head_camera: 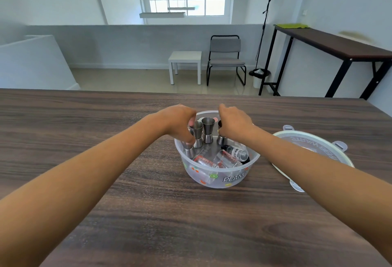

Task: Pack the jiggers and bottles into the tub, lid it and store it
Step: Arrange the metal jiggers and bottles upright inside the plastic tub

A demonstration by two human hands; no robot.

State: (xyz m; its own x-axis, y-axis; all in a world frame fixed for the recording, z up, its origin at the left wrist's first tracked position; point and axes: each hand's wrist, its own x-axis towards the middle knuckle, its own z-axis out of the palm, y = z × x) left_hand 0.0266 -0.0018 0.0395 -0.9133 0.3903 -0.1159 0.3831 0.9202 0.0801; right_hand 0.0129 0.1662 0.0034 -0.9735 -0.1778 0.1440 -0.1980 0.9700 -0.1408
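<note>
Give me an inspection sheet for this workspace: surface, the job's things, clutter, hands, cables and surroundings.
Surface: dark wood-grain table, bare around the tub.
Job's things: clear tub holds upright steel jiggers at the back and small bottles lying at the front; lid lies on the table to its right, off the tub.
Clutter: nothing seen.
Hands: left hand in the tub, fingers on a jigger at the left; right hand closed on a jigger at the right.
Cables: black cord hangs down the far wall.
Surroundings: grey chair, white side table, tall dark table at the right wall.
</note>
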